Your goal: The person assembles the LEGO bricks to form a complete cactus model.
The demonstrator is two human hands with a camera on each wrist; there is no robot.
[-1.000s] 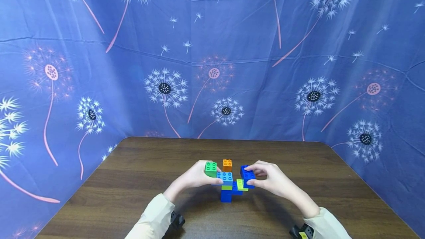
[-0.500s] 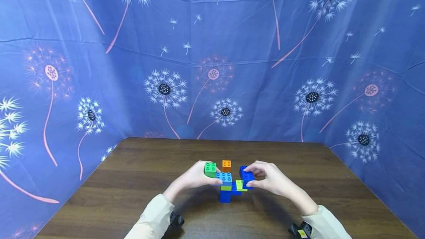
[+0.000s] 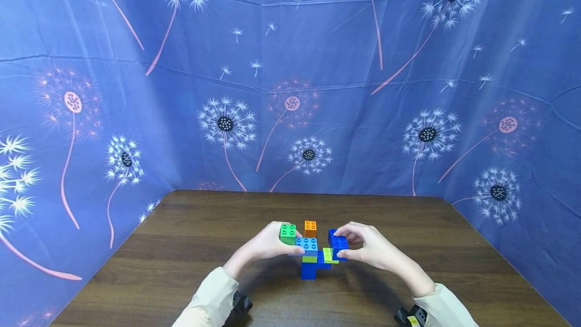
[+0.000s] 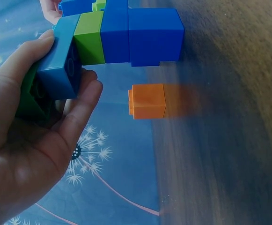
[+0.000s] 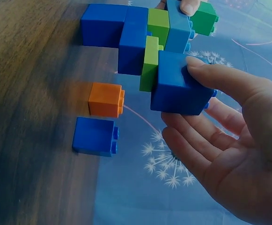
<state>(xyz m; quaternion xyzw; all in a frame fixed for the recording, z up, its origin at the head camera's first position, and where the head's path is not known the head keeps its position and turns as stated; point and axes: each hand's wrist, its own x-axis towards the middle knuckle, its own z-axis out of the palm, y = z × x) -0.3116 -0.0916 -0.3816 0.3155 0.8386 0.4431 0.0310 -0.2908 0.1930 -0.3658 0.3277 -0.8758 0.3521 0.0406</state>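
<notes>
A small structure of building blocks stands on the wooden table. Its lowest part is a dark blue block [image 3: 308,270], topped by another blue block [image 4: 115,37] and a lime block [image 4: 90,40]. Above these lies a light blue block [image 3: 306,246], which my left hand [image 3: 270,240] grips between thumb and fingers; a green block [image 3: 288,233] sits at its left end, inside the hand. On the right, a thin lime block [image 5: 149,65] carries a dark blue block [image 5: 180,84]. My right hand [image 3: 374,249] pinches that dark blue block, thumb on the near side, fingers beneath and behind.
Beyond the structure, an orange block [image 5: 105,99] stands on the table [image 3: 218,211]. Close by it is a loose blue block [image 5: 93,135], mostly hidden in the head view. A blue curtain [image 3: 254,140] with dandelion prints hangs behind and along the sides.
Both hands keep their holds on the blocks and stay in place. Only a slight shift of the head view shows.
</notes>
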